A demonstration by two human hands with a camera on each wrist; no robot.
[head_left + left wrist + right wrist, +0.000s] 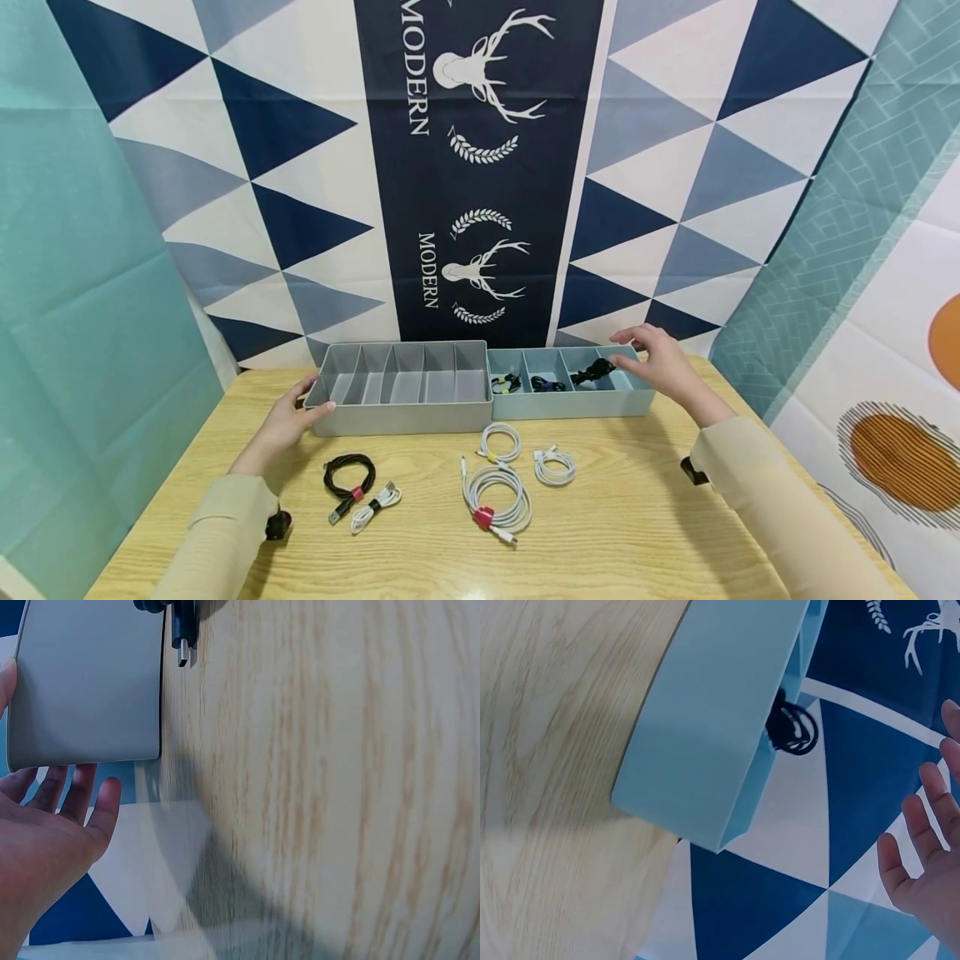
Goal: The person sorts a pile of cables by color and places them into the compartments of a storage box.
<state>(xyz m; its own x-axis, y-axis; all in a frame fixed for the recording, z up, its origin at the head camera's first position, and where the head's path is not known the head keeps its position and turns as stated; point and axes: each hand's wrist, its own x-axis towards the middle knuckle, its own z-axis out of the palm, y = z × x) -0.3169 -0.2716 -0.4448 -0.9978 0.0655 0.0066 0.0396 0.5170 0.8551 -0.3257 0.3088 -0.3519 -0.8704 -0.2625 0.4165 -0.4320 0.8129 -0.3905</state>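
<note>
A grey divided storage box (402, 419) stands at the back of the table. At its left end my left hand (288, 421) grips the corner, thumb on the front rim and fingers against the end wall; the left wrist view shows the fingers (79, 799) there. Beside it is a light-blue divided box (573, 406) with bundled dark cables in some compartments, among them a black cable (592, 372) that juts over the rim. My right hand (660, 360) hovers above that box's right end, fingers apart and holding nothing; the right wrist view shows it clear of the box.
In front lie a coiled black cable (350, 477), a small white cable (377, 506), a large white coil with a red tie (497, 497) and two smaller white coils (500, 442), (555, 467). A patterned cloth (480, 183) hangs close behind the boxes.
</note>
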